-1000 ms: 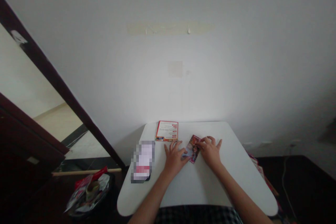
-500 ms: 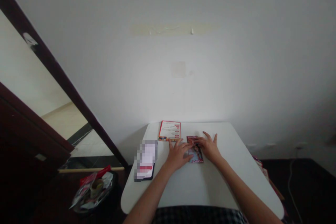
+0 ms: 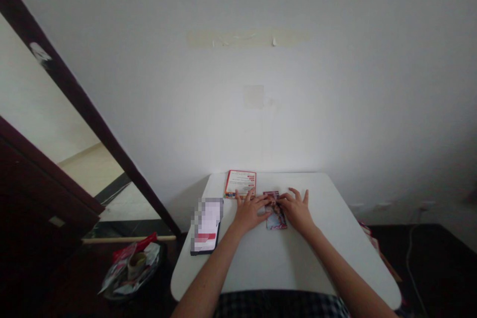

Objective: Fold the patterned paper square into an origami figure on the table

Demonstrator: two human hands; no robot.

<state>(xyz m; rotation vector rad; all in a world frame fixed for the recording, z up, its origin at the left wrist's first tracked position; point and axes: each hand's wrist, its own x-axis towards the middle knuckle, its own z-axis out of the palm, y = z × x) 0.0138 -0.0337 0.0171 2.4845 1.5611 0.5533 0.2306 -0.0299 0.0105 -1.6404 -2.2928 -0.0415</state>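
Observation:
A small glossy picture sheet (image 3: pixel 276 219), printed in dark red and pale blue, lies flat on the white table (image 3: pixel 272 263). I cannot tell if it is a card or a thin packet. My left hand (image 3: pixel 250 212) rests at its left edge, fingers spread, the fingertips touching its upper left part and the thumb near its side. My right hand (image 3: pixel 297 208) is at the upper right edge, index fingertip on the sheet and the other fingers fanned out. The right thumb is mostly hidden. Neither hand lifts the sheet.
Behind my left fingers lies a red-bordered printed leaflet (image 3: pixel 241 182). A phone (image 3: pixel 208 226) with a blurred screen lies at the table's left. A lined trash bin (image 3: pixel 130 271) stands on the floor at left. The wall (image 3: pixel 290 134) meets the table's far edge.
My left hand has shifted slightly left, and its thumb has drawn back toward the sheet's left edge. More of the sheet's face shows. My right hand has barely moved.

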